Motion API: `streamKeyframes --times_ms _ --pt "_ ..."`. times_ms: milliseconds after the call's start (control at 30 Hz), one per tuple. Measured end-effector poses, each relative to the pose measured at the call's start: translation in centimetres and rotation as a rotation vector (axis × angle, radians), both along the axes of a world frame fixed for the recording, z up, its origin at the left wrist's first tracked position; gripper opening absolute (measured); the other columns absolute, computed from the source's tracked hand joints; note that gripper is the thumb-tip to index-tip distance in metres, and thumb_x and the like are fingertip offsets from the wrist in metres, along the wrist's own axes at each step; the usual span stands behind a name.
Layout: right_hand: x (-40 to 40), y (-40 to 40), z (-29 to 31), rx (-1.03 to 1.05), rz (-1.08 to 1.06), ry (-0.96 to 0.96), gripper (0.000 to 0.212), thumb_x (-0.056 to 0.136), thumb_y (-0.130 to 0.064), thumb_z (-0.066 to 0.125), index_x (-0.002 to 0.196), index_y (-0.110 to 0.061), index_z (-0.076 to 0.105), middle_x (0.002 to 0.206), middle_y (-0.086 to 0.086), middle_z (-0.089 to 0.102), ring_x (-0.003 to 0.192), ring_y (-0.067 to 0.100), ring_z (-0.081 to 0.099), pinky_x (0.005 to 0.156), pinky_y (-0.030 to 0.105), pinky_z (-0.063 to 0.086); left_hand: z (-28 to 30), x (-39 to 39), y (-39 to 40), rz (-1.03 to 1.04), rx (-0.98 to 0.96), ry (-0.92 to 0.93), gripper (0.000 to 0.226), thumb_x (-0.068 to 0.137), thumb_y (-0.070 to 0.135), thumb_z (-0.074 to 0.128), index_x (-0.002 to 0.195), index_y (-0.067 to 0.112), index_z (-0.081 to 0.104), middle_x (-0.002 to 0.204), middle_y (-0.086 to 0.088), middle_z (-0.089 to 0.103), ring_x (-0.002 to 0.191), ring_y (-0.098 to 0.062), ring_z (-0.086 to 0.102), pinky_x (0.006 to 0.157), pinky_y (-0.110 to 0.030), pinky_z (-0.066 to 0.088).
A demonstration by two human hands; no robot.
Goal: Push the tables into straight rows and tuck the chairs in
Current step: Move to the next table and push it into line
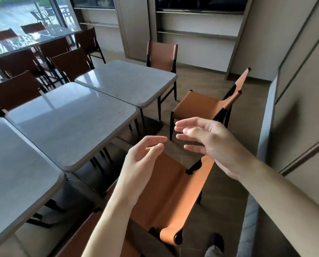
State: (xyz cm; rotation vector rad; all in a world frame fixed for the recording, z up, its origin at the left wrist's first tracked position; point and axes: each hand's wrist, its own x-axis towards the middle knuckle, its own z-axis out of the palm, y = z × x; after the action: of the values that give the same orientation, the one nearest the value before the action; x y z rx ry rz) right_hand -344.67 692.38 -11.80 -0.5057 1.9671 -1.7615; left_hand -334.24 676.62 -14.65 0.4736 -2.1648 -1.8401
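Brown floor tiles [201, 78] are seen beneath both hands. Left hand [142, 158] and right hand [208, 143] are held open, fingers loosely spread, gripping nothing, above an orange chair [166, 197] pulled out beside three marble tables [71, 123] set edge to edge.

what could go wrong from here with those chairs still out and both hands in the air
1. The far table sits offset from the middle table; tucking chairs first may mean redoing them after straightening the row.
2. The angled chair stands turned away from the tables, so pushed straight in, its legs may catch the table base.
3. The left hand and right hand hover open over the near chair; gripping only its soft sling back could give poor control.
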Motion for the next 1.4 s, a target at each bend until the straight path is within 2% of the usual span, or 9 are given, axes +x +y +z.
streamKeyframes --times_ms 267,467,667,833,933,1067,1200,1300,1400 --pt "-15.1 3.2 -0.2 -0.014 0.07 0.006 0.021 0.1 -0.017 0.057 0.109 -0.023 0.075 0.116 -0.003 0.073 0.111 0.009 0.068 0.099 0.04 0.055 -0.7 -14.2 3.6 0.104 -0.024 0.036 0.022 0.101 0.024 0.058 0.107 0.037 0.075 0.11 0.02 0.074 0.112 0.003 0.065 0.106 -0.036 0.048" --pt "-26.4 4.5 -0.6 0.009 0.126 0.001 0.02 0.1 -0.017 0.057 0.107 -0.023 0.075 0.113 -0.005 0.074 0.109 0.008 0.068 0.098 0.038 0.055 -0.4 -24.0 6.4 0.18 -0.012 0.048 0.023 0.101 0.02 0.059 0.106 0.035 0.075 0.108 0.018 0.074 0.11 0.003 0.065 0.093 -0.024 0.047" --pt "-31.6 -1.3 -4.1 -0.081 0.078 -0.104 0.023 0.103 -0.016 0.05 0.104 -0.019 0.073 0.109 -0.005 0.074 0.104 0.008 0.07 0.097 0.042 0.056 -2.3 -27.4 4.0 0.337 -0.056 -0.001 0.022 0.099 0.015 0.061 0.103 0.03 0.076 0.103 0.017 0.075 0.104 0.005 0.066 0.081 -0.003 0.044" --pt "-32.4 -8.3 -7.3 -0.097 0.112 -0.145 0.024 0.103 -0.015 0.049 0.102 -0.022 0.072 0.108 -0.007 0.074 0.104 0.007 0.069 0.097 0.04 0.056 -5.0 -27.8 -0.8 0.482 -0.104 -0.078 0.02 0.099 0.014 0.061 0.104 0.027 0.076 0.101 0.015 0.076 0.098 0.01 0.066 0.078 0.0 0.042" --pt "-32.7 -11.7 -9.2 -0.088 0.118 -0.133 0.022 0.102 -0.015 0.051 0.104 -0.024 0.072 0.105 -0.009 0.072 0.105 0.006 0.068 0.097 0.039 0.055 -7.2 -28.0 -4.1 0.542 -0.123 -0.105 0.021 0.099 0.014 0.061 0.102 0.029 0.075 0.108 0.02 0.073 0.103 0.008 0.065 0.084 -0.005 0.044" --pt "-34.3 -16.5 -12.5 -0.073 0.04 -0.113 0.022 0.101 -0.016 0.052 0.11 -0.025 0.07 0.108 -0.01 0.069 0.108 0.004 0.064 0.102 0.038 0.052 -10.7 -28.9 -10.4 0.581 -0.186 -0.143 0.021 0.097 0.015 0.064 0.1 0.033 0.074 0.116 0.022 0.069 0.108 0.005 0.064 0.098 -0.026 0.048" --pt "-37.1 -22.5 -17.2 -0.07 -0.117 -0.114 0.025 0.102 -0.014 0.049 0.12 -0.023 0.065 0.119 -0.009 0.065 0.116 0.005 0.06 0.104 0.028 0.048 -16.2 -31.2 -18.9 0.522 -0.345 -0.244 0.016 0.096 0.022 0.067 0.103 0.035 0.072 0.128 0.025 0.059 0.122 0.002 0.056 0.109 -0.034 0.045" --pt "-39.7 -28.0 -22.0 -0.049 -0.228 -0.118 0.037 0.105 -0.017 0.044 0.141 -0.019 0.052 0.144 -0.004 0.052 0.133 0.007 0.048 0.099 0.017 0.038 -21.6 -33.5 -25.4 0.467 -0.44 -0.355 0.021 0.098 0.029 0.064 0.117 0.039 0.064 0.151 0.017 0.042 0.138 -0.011 0.044 0.115 -0.036 0.037" --pt "-42.2 -34.0 -27.3 -0.028 -0.316 -0.129 0.048 0.106 -0.021 0.041 0.153 -0.019 0.036 0.159 -0.002 0.035 0.143 0.008 0.034 0.107 0.021 0.032 -26.5 -35.9 -31.2 0.414 -0.582 -0.48 0.042 0.101 0.038 0.059 0.142 0.031 0.053 0.167 0.006 0.023 0.151 -0.022 0.028 0.121 -0.045 0.027"
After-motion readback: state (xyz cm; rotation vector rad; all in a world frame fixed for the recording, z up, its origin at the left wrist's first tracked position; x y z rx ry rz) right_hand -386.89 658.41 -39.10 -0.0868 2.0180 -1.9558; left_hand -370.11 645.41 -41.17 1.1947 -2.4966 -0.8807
